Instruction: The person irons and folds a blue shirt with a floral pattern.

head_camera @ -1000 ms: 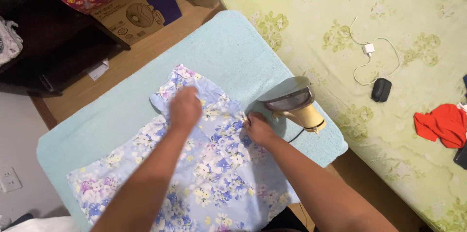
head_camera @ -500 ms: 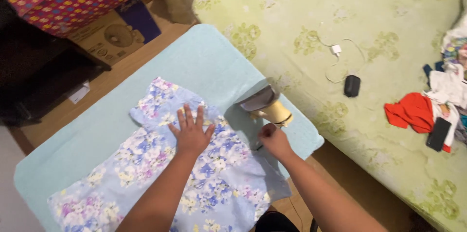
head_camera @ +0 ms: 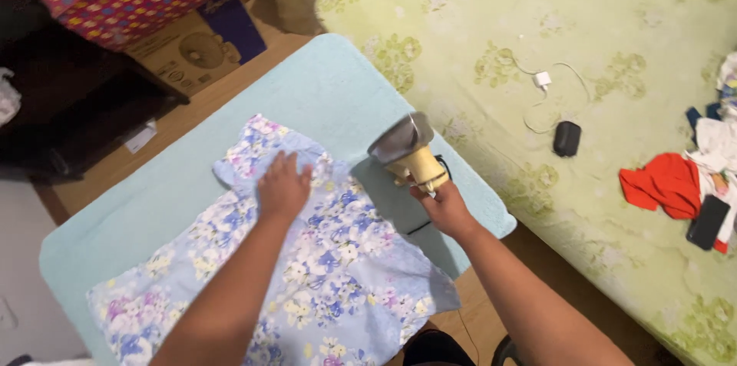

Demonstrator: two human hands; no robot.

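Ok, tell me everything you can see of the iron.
The iron is small, with a beige-yellow body and a grey metal soleplate. It is tilted up on its rear end, soleplate facing up and left, at the right edge of the light-blue padded board, just beside the floral garment. The right hand grips its handle end from below. A dark cord runs from it toward the board's edge. Whether it is on cannot be told.
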